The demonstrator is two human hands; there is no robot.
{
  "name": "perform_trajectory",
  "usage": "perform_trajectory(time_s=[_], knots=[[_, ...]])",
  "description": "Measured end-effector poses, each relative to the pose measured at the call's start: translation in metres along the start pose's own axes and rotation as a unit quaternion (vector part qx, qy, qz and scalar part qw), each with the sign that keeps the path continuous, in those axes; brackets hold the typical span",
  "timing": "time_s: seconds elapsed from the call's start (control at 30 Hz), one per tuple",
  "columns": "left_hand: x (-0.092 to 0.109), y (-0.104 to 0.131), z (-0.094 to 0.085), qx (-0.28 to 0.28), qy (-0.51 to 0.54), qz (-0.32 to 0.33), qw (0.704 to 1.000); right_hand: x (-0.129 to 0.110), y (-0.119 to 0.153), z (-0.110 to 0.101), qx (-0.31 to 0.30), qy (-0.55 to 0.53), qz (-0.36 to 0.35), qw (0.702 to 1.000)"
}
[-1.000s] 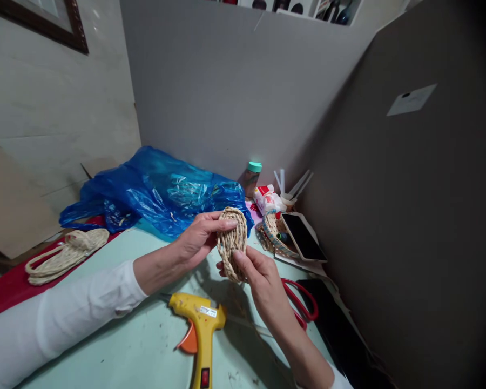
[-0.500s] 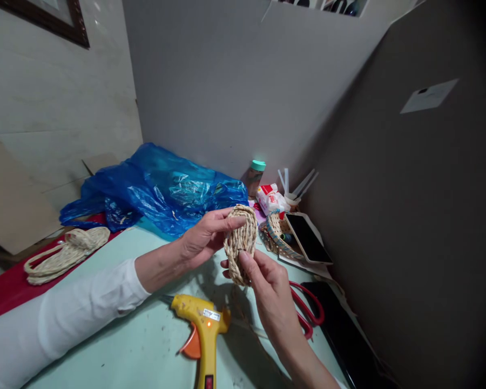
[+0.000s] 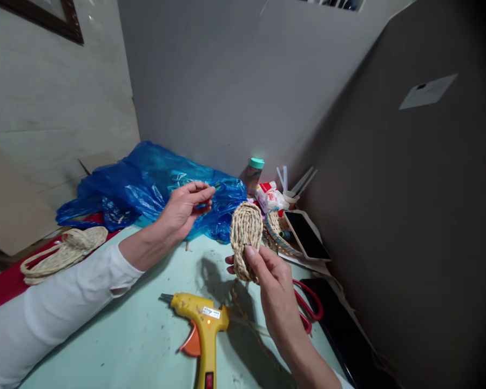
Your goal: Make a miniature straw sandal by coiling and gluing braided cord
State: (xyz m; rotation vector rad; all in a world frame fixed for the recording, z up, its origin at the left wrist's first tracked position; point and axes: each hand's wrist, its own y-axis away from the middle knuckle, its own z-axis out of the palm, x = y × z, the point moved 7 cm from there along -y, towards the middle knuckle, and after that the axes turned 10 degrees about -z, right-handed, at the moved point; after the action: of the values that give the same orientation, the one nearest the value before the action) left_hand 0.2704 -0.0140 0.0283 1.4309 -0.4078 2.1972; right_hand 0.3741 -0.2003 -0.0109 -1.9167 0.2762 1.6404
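An oval coil of braided straw cord is held upright above the table by my right hand, its thumb on the lower front of the coil and fingers behind. A loose length of cord hangs below it. To the left, my left hand is off the coil, in front of the blue bag, with thumb and fingertips together; anything between them is too small to make out. Below the hands a yellow glue gun lies on the pale green table, its small light lit and its nozzle pointing left.
A blue plastic bag lies at the back. More braided straw rests on red cloth at left. Rightward are red-handled scissors, a small basket with a phone on it, a green-lidded jar and a black object.
My left hand has let go of the coil and moved left and up. My right hand still holds the coil, which has shifted slightly right.
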Motion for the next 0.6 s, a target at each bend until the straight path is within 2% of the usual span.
perform_trajectory(time_s=[0.13,0.4,0.6], knots=[[-0.012,-0.004,0.001,-0.019,-0.028,-0.005,0.999,-0.001,0.001,0.001,0.003,-0.011,0.001,1.000],[-0.031,0.014,0.030,-0.122,-0.109,-0.044,0.986,0.002,0.002,0.006,-0.006,-0.020,0.004,1.000],[-0.039,0.009,0.029,-0.127,-0.102,-0.063,0.985,0.002,0.002,0.005,0.004,-0.024,0.001,1.000]])
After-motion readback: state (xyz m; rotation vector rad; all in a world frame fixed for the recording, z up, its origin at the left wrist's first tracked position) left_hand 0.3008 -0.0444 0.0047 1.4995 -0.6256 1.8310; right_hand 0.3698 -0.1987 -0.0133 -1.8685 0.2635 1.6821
